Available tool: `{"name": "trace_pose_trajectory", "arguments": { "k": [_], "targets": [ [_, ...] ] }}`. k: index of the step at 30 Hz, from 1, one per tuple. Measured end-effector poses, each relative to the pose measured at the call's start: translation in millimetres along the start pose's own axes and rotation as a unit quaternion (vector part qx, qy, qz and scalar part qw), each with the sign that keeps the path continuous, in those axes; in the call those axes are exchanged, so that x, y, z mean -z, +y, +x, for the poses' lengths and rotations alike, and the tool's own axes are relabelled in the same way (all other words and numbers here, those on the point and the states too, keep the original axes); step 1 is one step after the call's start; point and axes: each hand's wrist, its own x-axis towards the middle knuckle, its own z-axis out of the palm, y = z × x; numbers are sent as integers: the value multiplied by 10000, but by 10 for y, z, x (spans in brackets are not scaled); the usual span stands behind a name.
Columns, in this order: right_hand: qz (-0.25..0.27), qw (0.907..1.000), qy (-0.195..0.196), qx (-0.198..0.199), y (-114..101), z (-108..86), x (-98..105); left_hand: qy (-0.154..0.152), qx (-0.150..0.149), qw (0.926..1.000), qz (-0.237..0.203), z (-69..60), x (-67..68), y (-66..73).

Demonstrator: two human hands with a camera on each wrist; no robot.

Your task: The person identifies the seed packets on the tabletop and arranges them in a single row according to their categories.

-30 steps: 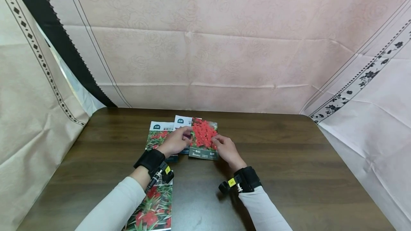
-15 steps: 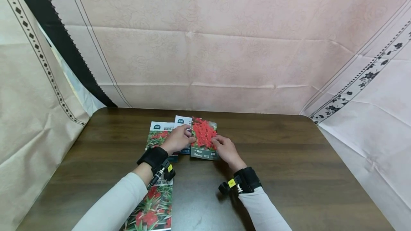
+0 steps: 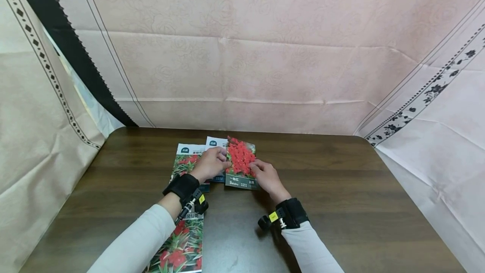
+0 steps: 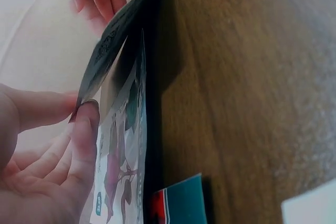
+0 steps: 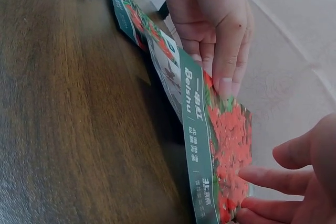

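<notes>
A packet with red flowers and a green lower band (image 3: 241, 161) is held raised at the middle of the table's far part. My left hand (image 3: 212, 164) pinches its left edge between thumb and finger, which the left wrist view shows close up. The fingers of my right hand (image 3: 266, 177) touch its right side; in the right wrist view two fingertips lie on the printed face and the thumb stands off it. Under and left of it lies a white-topped packet (image 3: 217, 142), overlapping another packet with red flowers (image 3: 188, 159), partly hidden by my left hand.
A larger sheet with red flowers and green leaves (image 3: 182, 247) lies at the near left, partly under the left forearm. The brown wooden table (image 3: 341, 188) ends at a pale patterned cloth (image 3: 242, 75) behind and at both sides.
Over the last second, my left hand has shifted slightly right, its thumb now at the packet's edge. The packet has tilted and moved a little to the right. My right hand has hardly moved.
</notes>
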Motion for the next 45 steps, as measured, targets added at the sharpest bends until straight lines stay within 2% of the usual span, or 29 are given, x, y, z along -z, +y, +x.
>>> {"name": "trace_pose_trajectory", "arguments": {
  "k": [8, 17, 23, 31, 37, 45],
  "targets": [
    [315, 9993, 194, -91, 1, 5, 5, 254, 7, 9997, -23, -16, -16, 11],
    [422, 9969, 615, -268, -6, 9, 8, 278, -42, 9992, -298, -20, -10, -24],
    [585, 9949, 709, -405, 16, 26, -5, 359, -23, 9981, -493, -28, -12, -40],
    [540, 9940, 809, -502, 38, 36, -12, 343, -107, 9987, -350, -41, 0, -52],
    [404, 9934, 979, -436, 56, 40, -12, 332, -187, 9991, -194, -54, 2, -49],
    [349, 9923, 1133, -359, 77, 49, -20, 333, -116, 9992, -190, -39, -14, -67]
  ]
}}
